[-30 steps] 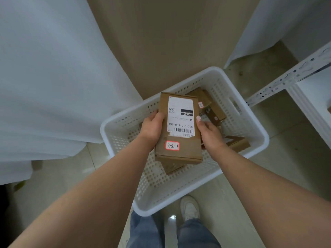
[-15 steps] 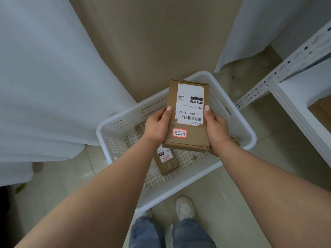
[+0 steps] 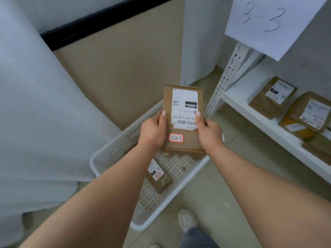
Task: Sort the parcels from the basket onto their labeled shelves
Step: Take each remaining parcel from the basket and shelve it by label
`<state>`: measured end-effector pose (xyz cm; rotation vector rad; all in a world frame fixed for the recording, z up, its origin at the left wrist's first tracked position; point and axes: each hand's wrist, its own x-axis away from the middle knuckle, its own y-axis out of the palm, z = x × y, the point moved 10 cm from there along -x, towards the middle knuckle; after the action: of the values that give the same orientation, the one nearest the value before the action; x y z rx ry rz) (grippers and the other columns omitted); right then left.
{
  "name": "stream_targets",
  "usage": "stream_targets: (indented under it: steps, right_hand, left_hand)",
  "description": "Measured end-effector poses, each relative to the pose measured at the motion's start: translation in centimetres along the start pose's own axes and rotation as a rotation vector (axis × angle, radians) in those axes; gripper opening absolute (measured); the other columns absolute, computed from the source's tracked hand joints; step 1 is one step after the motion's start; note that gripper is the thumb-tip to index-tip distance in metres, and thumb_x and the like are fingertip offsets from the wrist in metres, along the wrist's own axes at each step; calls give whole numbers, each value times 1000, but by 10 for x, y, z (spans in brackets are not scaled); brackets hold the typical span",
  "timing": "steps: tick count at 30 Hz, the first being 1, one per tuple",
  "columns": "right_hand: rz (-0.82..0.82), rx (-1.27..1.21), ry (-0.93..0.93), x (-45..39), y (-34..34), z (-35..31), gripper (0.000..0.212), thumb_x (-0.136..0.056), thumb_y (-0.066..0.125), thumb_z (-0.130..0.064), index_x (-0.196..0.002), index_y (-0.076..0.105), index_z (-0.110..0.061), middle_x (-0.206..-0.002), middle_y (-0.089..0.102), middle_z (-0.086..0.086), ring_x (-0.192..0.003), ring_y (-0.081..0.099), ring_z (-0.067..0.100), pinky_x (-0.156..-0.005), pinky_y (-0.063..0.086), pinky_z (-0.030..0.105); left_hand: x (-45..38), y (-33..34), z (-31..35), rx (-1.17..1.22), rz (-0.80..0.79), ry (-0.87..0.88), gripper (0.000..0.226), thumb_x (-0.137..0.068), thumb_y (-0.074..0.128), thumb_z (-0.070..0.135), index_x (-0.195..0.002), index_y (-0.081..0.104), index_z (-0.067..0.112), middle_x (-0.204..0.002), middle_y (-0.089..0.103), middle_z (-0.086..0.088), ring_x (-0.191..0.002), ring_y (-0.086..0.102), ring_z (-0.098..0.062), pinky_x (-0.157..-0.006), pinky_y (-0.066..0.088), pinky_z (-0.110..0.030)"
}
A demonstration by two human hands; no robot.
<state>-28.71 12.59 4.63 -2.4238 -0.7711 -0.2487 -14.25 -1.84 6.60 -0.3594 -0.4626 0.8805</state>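
My forearms are bare, no sleeves reaching them. I wear faded blue-grey denim trousers (image 3: 198, 238) and a pale off-white sneaker (image 3: 187, 220), at six o'clock.

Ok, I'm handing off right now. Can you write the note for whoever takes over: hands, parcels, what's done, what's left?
Left hand and right hand each hold a long side of the held parcel, red-framed tag 3-2-7, lifted over the basket.
One more parcel shows in the basket; others may be hidden.
Shelf on the right, under the 3-3 sign, has several parcels on it.
Left: find shelf 3-2-7, place this one, then empty the basket.
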Motion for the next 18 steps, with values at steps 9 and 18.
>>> stream_targets:
  steps: [9, 18]
  right_hand:
    - [170, -23, -59, 57, -117, -113, 53, -99, 36, -53, -74, 64, -15, -71, 60, -5, -64, 55, 10, -49, 37, 22]
    - [294, -111, -187, 120, -233, -235, 49, -97, 42, -53, -76, 67, -16, -80, 66, -1, -77, 62, 20, -66, 43, 28]
  left_hand:
    - [31, -40, 171, -93, -83, 188, 49, -101, 33, 42, -98, 70, 11, -94, 67, -7, -95, 61, -27, -81, 44, -29]
    - [78, -90, 329, -70, -72, 358, 54, -100, 34, 44, -64, 56, 10, -68, 57, -1, -63, 52, -16, -55, 36, -24]
